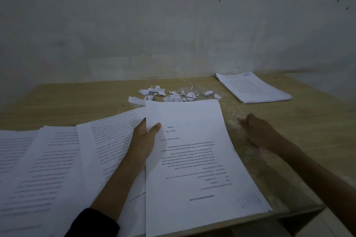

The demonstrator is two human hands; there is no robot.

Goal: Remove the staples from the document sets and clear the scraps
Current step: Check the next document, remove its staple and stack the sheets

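Nearest to us, our left hand [143, 141] holds one document [192, 159] by its left edge, thumb on top and fingers under it. Its near end hangs over the worktop [308, 131] edge. The print is upside down to us. We cannot tell if it is a single sheet or a set, and we see no staple on it; the corners are too dark to judge.

To the left of this hand lie the loose sheets [57, 159], fanned and overlapping. We count about four, but the overlap hides the exact number.

Our right hand [256, 132] rests on the worktop just beside the document's right edge, fingers loosely bent, holding nothing that we can see.

Farther away, just beyond the document's far edge, is the pile of scraps [173, 94]: more than a dozen small torn white pieces, too small to count exactly. One thin pale strand [187, 82] lies behind them.

At the far right stands one neat stack [252, 87] of papers, well apart from the rest.

We judge that the task is well in progress: the stack looks finished and the torn pieces suggest removed corners. What remains is the document in hand, perhaps the fanned sheets, and the clearing of the scraps, which is not yet done.
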